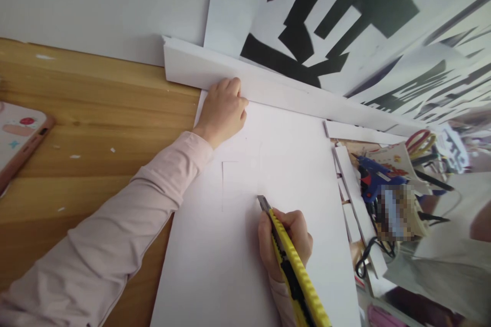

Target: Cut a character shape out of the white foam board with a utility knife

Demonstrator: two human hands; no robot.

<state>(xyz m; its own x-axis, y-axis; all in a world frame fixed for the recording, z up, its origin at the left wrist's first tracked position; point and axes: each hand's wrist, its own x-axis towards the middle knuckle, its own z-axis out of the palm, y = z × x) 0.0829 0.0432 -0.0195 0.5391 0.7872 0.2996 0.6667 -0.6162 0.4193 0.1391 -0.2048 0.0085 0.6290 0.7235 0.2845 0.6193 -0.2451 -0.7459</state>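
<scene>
My right hand is closed around a yellow utility knife. Its short blade is out, with the tip at or just above a white board. On the board, a thin line and a corner-shaped mark show left of the blade. Near the board's far edge rests my left hand, its fingers curled and touching a long white strip. Whatever may be under those fingers is hidden.
A phone in a pink case lies left on the wooden table among paper scraps. Black-and-white printed sheets stand behind. To the right are white offcuts, a blue glue gun and scissors in a holder.
</scene>
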